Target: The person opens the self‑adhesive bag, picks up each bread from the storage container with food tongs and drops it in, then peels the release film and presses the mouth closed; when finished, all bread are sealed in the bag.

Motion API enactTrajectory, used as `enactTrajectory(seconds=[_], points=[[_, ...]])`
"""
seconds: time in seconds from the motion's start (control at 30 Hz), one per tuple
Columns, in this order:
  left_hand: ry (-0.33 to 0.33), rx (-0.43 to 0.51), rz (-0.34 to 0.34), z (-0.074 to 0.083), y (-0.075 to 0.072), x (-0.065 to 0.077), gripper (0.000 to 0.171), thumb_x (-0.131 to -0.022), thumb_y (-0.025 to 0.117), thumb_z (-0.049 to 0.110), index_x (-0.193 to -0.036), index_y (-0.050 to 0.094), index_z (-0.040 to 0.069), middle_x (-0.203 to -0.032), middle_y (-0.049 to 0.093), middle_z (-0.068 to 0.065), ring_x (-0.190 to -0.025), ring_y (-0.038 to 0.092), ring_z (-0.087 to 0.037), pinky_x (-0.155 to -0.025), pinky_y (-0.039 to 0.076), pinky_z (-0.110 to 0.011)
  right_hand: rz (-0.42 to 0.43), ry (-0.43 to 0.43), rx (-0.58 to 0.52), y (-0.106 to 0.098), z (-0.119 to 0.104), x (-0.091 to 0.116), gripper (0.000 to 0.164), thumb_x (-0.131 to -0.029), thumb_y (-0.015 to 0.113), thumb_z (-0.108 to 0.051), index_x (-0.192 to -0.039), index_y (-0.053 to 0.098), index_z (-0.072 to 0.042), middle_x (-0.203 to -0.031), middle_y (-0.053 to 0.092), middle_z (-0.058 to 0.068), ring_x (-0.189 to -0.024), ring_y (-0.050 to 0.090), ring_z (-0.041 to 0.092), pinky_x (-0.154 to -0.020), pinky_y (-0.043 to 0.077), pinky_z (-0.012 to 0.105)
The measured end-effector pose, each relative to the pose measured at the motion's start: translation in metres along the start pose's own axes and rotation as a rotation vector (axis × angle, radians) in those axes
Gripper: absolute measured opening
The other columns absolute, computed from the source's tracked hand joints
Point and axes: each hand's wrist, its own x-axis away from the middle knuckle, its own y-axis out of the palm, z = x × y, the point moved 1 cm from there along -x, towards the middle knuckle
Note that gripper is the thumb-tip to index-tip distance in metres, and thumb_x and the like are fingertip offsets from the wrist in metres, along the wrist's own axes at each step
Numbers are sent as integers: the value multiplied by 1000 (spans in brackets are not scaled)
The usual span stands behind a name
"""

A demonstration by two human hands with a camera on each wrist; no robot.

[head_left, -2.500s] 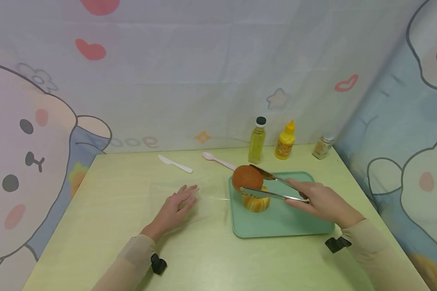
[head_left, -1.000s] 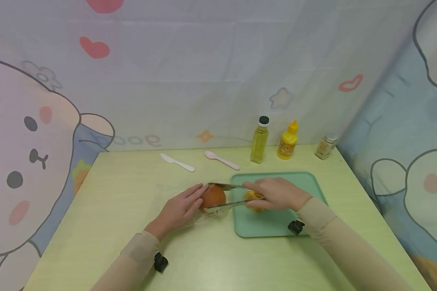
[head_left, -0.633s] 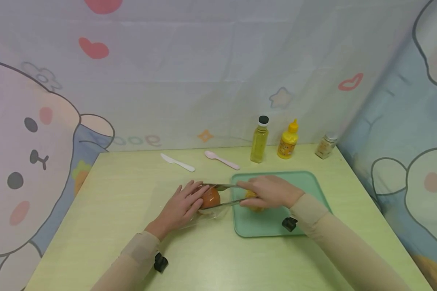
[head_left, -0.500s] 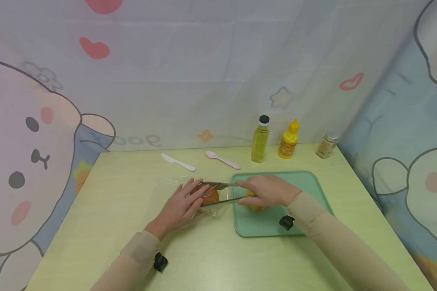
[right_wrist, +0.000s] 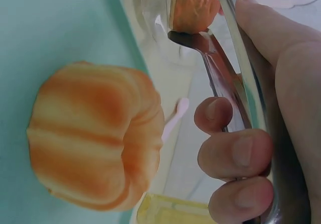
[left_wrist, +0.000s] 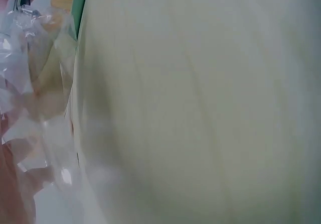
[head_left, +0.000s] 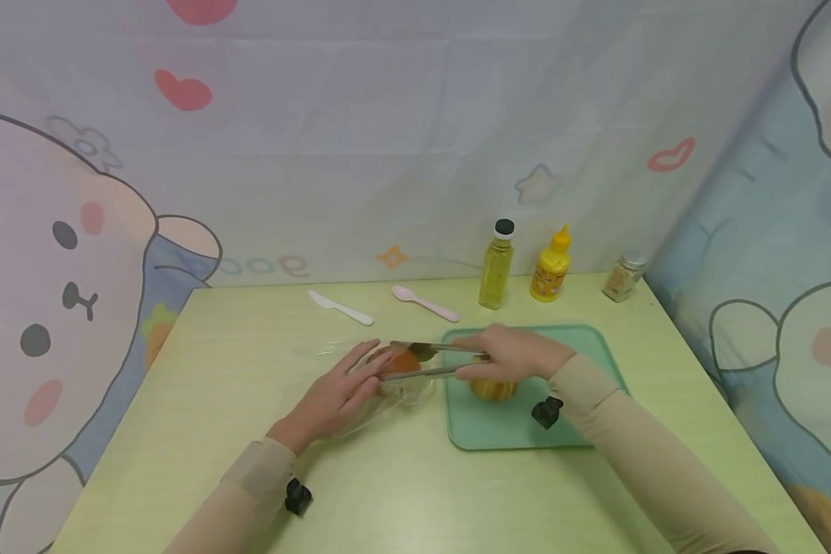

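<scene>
My right hand grips metal tongs, its fingers curled round their arms. The tongs' ends lie either side of a round brown bun, which appears inside a clear plastic bag left of the tray. Whether the ends press on the bun is hard to tell. My left hand rests at the bag, fingers extended and near the bun; crinkled bag film fills the left wrist view's left side. A golden ridged bread roll sits on the green tray, under my right hand.
A white plastic knife and a pink spoon lie behind the bag. Along the table's back stand an oil bottle, a yellow squeeze bottle and a small jar. A printed cloth hangs behind.
The tongs have carried the bun left from above the tray into the bag. Lately the tongs have shifted slightly back and right, and my left hand has drawn a little left.
</scene>
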Motion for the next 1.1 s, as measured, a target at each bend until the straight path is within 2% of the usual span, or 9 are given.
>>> enactTrajectory(seconds=[0.13, 0.27, 0.4, 0.5, 0.57, 0.77, 0.9, 1.1], points=[[-35, 16, -26, -4, -3, 4, 52, -113, 48, 25, -164, 40, 29, -170, 32, -5, -128, 65, -34, -101, 54, -59, 2, 6, -27, -3, 8, 5, 61, -106, 61, -48, -149, 58, -4, -73, 57, -11, -54, 41, -1, -68, 48, 28], [-49, 26, -27, -6, -6, 6, 51, -114, 47, 26, -164, 40, 27, -169, 34, -9, -141, 54, -36, -113, 42, -66, 11, 13, -33, -7, 13, 8, 64, -107, 59, -49, -151, 56, -3, -84, 67, -8, -60, 50, -1, -79, 52, 31], [-37, 27, -17, -6, -5, 4, 51, -113, 48, 24, -163, 42, 24, -168, 37, -12, -154, 35, -38, -119, 25, -74, 8, 15, -30, -8, 11, 8, 60, -106, 59, -50, -147, 61, -7, -65, 48, -14, -52, 39, 0, -63, 45, 27], [-27, 23, -7, -5, -2, 1, 50, -113, 48, 25, -163, 43, 26, -168, 36, -10, -157, 28, -41, -119, 23, -76, 10, -2, -7, -6, 5, 5, 45, -105, 61, -51, -131, 67, -15, -60, 35, -14, -50, 30, 0, -53, 35, 24], [-15, 22, 10, -3, 0, -2, 50, -112, 48, 24, -162, 44, 26, -167, 38, -9, -157, 28, -42, -118, 25, -76, 16, -11, 28, -4, 0, 3, 41, -105, 60, -54, -123, 66, -18, -60, 34, -13, -50, 30, 0, -51, 32, 23], [32, 12, 102, -1, 6, -7, 49, -109, 56, 19, -158, 51, 20, -161, 47, -11, -149, 45, -31, -115, 44, -57, 56, -59, 146, 5, -5, -3, 33, -104, 62, -54, -104, 56, -22, -61, 35, -11, -52, 36, 1, -51, 34, 24], [51, 10, 147, 0, 8, -9, 46, -107, 60, 15, -153, 56, 16, -157, 52, -12, -143, 52, -30, -110, 49, -54, 87, -96, 200, 8, -10, -7, 30, -102, 66, -51, -107, 57, -23, -63, 38, -11, -54, 39, 2, -53, 38, 24], [86, 32, 147, 3, 9, -13, 43, -107, 59, 12, -150, 59, 14, -155, 54, -12, -143, 52, -34, -109, 50, -56, 83, -114, 249, 14, -15, -12, 35, -102, 65, -55, -117, 60, -23, -68, 45, -11, -58, 46, 2, -55, 42, 24]])
